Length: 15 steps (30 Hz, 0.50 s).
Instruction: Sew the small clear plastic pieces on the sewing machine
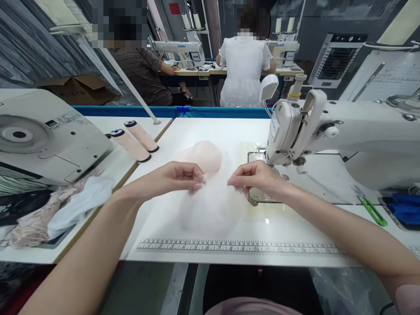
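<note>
- Both hands pinch with thumb and fingertips: the left hand (180,176) and the right hand (254,176) face each other a short gap apart, each grasping an edge of sheer white fabric (211,212).
- That fabric hangs between the two pinches and spreads below them over the white tabletop (229,127); it is so thin that its outline is hard to follow.
- Just beyond the left pinch lies a pale pink rounded piece (206,153); whether it joins the sheer fabric I cannot tell.
- Right beside the right hand, and rising above it, is the sewing machine (284,127), with its metal plate (264,195) partly behind the fingers.
- Nearer the body than the grip, a printed ruler (229,248) runs along the table edge.
- Well to the right of the grip, past the machine's needle end, lie green-handled snips (373,210).
- Left of the grip and farther off, two peach thread spools (133,146) lie on their sides; nearer on that side is a heap of white cloth (80,201) and pink lace (33,221).
- Far beyond the grip, two people (246,65) sit at other machines, backs turned.
</note>
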Each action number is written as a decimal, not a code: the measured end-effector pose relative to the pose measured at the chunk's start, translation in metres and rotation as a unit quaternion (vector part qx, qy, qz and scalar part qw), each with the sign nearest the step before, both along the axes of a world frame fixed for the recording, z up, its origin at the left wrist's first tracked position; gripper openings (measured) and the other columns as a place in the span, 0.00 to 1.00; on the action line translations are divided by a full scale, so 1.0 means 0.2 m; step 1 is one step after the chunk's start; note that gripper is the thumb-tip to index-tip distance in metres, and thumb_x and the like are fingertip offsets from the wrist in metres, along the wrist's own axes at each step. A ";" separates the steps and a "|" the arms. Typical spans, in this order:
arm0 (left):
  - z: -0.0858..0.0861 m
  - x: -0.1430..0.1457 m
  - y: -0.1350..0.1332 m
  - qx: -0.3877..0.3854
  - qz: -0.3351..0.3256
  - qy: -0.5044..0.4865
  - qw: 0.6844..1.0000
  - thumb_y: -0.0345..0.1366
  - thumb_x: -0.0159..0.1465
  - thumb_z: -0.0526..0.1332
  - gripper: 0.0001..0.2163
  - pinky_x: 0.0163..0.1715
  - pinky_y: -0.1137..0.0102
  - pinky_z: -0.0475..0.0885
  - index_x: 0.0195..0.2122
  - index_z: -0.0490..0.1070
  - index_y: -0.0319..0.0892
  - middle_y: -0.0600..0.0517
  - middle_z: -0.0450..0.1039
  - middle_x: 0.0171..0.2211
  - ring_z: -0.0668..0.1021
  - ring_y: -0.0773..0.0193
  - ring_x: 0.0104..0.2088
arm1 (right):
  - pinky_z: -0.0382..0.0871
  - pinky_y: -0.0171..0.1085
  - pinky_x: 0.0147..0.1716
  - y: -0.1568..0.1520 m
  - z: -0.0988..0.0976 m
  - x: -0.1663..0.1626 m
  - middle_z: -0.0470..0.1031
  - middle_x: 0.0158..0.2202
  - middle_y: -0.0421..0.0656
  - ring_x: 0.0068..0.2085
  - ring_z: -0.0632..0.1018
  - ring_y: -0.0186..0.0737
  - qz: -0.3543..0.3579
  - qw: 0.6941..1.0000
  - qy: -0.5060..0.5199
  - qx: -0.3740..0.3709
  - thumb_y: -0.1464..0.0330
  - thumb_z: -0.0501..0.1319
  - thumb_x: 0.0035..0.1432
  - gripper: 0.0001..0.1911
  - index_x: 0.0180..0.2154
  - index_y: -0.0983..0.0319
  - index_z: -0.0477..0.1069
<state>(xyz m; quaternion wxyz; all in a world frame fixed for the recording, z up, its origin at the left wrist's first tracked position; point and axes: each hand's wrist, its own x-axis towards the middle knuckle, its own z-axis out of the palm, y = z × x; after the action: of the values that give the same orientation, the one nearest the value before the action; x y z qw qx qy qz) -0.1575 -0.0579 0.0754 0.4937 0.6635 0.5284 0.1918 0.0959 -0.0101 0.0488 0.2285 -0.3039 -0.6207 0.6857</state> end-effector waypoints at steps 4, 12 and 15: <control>-0.07 -0.10 -0.01 0.048 0.136 -0.046 0.988 0.46 0.58 0.66 0.11 0.33 0.72 0.71 0.31 0.74 0.44 0.52 0.74 0.29 0.75 0.66 0.31 | 0.68 0.29 0.24 0.03 0.02 -0.08 0.74 0.20 0.37 0.22 0.72 0.27 -0.015 1.000 -0.003 0.002 0.65 0.74 0.41 0.11 0.25 0.63 0.76; -0.03 -0.20 0.39 0.236 0.232 0.001 0.944 0.49 0.57 0.63 0.16 0.21 0.74 0.57 0.36 0.76 0.41 0.54 0.66 0.23 0.63 0.72 0.21 | 0.70 0.28 0.26 0.27 -0.08 -0.34 0.72 0.23 0.37 0.26 0.75 0.29 -0.130 0.985 -0.007 0.118 0.61 0.59 0.59 0.12 0.31 0.62 0.75; -0.12 -0.22 0.54 0.242 0.181 0.082 0.950 0.51 0.56 0.62 0.18 0.21 0.73 0.57 0.35 0.77 0.41 0.53 0.70 0.25 0.63 0.71 0.21 | 0.66 0.27 0.22 0.39 -0.17 -0.41 0.70 0.21 0.37 0.24 0.74 0.29 -0.159 0.975 -0.055 0.143 0.62 0.57 0.60 0.13 0.27 0.62 0.71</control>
<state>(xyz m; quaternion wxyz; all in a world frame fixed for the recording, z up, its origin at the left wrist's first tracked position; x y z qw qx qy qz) -0.2020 0.0497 0.0522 0.2306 0.6693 0.6163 0.3451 0.0148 0.0677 0.0149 0.3413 -0.3994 -0.6680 0.5270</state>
